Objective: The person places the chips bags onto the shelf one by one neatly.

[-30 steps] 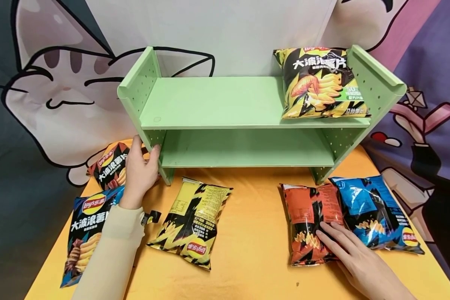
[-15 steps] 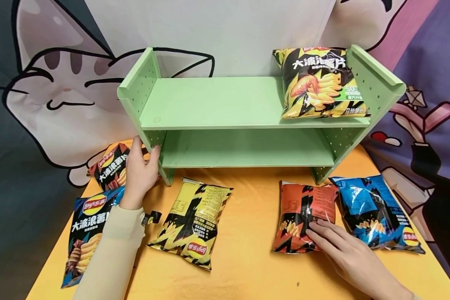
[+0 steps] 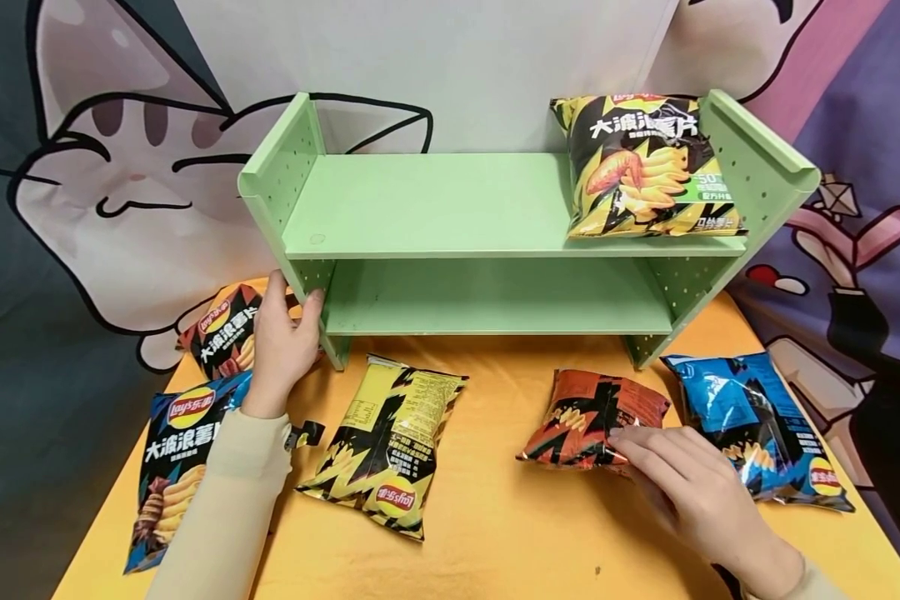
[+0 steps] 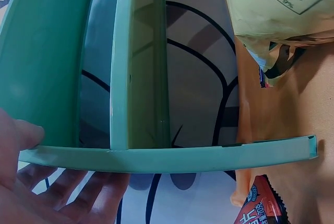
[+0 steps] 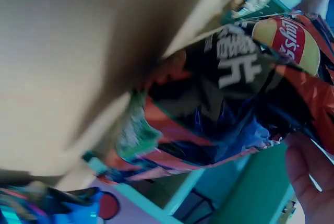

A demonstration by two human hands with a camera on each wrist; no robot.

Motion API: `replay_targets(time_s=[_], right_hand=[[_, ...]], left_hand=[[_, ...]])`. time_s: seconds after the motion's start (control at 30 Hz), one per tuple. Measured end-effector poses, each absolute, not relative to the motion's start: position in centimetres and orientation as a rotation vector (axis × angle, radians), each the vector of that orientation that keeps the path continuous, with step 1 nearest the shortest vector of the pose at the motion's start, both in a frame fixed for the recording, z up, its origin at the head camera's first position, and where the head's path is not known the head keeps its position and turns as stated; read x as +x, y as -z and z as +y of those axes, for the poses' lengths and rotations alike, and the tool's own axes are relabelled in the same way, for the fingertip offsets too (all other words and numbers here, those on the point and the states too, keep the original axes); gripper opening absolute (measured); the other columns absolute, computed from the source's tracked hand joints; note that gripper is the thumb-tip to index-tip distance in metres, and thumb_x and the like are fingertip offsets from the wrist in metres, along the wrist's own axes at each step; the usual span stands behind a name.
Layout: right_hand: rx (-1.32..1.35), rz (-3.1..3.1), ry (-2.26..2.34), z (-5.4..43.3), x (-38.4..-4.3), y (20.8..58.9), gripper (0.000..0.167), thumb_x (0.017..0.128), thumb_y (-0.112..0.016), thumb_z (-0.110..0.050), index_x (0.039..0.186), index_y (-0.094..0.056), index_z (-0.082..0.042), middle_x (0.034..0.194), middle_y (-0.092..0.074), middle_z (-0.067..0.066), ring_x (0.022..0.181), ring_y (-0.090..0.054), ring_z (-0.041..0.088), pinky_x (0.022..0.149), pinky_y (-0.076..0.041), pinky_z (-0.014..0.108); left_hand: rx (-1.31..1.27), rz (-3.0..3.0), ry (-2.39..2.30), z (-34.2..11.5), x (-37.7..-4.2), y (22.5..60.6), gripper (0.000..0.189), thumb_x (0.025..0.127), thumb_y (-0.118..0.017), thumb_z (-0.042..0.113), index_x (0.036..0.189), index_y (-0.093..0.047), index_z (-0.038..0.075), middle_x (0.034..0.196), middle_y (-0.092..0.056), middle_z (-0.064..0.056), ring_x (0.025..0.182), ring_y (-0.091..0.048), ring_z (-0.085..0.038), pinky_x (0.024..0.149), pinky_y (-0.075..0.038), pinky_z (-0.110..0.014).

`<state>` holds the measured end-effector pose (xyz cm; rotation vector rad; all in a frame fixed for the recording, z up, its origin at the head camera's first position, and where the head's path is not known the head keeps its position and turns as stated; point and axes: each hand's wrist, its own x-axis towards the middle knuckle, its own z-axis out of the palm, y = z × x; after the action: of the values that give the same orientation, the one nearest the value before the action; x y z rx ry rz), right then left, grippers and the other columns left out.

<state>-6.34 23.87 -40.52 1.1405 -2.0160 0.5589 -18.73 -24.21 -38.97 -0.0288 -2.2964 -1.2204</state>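
My left hand (image 3: pixel 283 346) grips the left side panel of a green two-tier shelf (image 3: pixel 450 204). In the left wrist view its thumb lies on the inner face and its fingers (image 4: pixel 78 195) on the outer. My right hand (image 3: pixel 693 483) holds a red Lay's chip bag (image 3: pixel 570 423) at its right edge, the bag tilted up over a shadow on the table. The right wrist view shows the bag's front from below, with its logo and my thumb (image 5: pixel 297 169) at the edge. A yellow chip bag (image 3: pixel 390 442) lies between my hands.
Another yellow bag (image 3: pixel 641 171) leans on the upper shelf at the right. A blue bag (image 3: pixel 753 425) lies right of the red one. On the left, a second blue bag (image 3: pixel 172 467) and a dark red bag (image 3: pixel 221 329) lie beside my left arm on the orange tablecloth (image 3: pixel 495 533).
My right hand has gone from resting on the flat red chip bag to holding it; the bag has turned, shifted left and tilted up. My left hand stays on the shelf panel.
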Motion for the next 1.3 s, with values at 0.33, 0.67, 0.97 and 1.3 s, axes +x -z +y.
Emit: replay_targets(time_s=[0.33, 0.67, 0.97, 1.3], right_hand=[[1.074, -1.957, -0.717, 23.0, -8.0, 38.0, 0.037, 0.106, -0.06, -0.028, 0.098, -0.079, 0.003, 0.084, -0.075, 0.009, 0.071, -0.064, 0.02, 0.07, -0.044, 0.031], [1.054, -1.959, -1.014, 22.2, -9.2, 36.7, 0.026, 0.099, -0.071, -0.02, 0.096, -0.077, 0.004, 0.086, -0.075, 0.009, 0.081, -0.062, 0.011, 0.078, -0.046, 0.018], [0.916, -2.044, -1.223, 22.1, -10.3, 36.4, 0.011, 0.093, -0.074, -0.003, 0.1, -0.076, 0.006, 0.088, -0.073, 0.001, 0.059, -0.042, -0.003, 0.051, -0.033, 0.017], [0.72, -2.189, -1.405, 21.4, -10.9, 36.1, 0.025, 0.085, -0.067, 0.019, 0.1, -0.075, 0.0, 0.069, -0.062, -0.01, 0.053, -0.048, 0.0, 0.046, -0.035, 0.02]], left_hand=[[-0.028, -2.299, 1.209, -24.2, -18.8, 39.0, 0.045, 0.104, -0.057, 0.025, 0.143, -0.05, 0.003, 0.141, -0.06, -0.023, 0.137, -0.053, -0.038, 0.111, -0.043, -0.065], [-0.036, -2.286, 1.208, -24.4, -18.8, 39.0, 0.044, 0.103, -0.058, 0.024, 0.141, -0.051, 0.002, 0.139, -0.061, -0.023, 0.136, -0.054, -0.039, 0.111, -0.041, -0.066], [-0.055, -2.271, 1.216, -24.3, -18.9, 39.1, 0.045, 0.103, -0.057, 0.022, 0.142, -0.051, 0.001, 0.139, -0.06, -0.023, 0.137, -0.053, -0.038, 0.113, -0.04, -0.066], [-0.056, -2.267, 1.22, -24.3, -18.9, 39.1, 0.045, 0.103, -0.058, 0.021, 0.142, -0.05, 0.0, 0.139, -0.06, -0.024, 0.138, -0.052, -0.038, 0.112, -0.039, -0.067]])
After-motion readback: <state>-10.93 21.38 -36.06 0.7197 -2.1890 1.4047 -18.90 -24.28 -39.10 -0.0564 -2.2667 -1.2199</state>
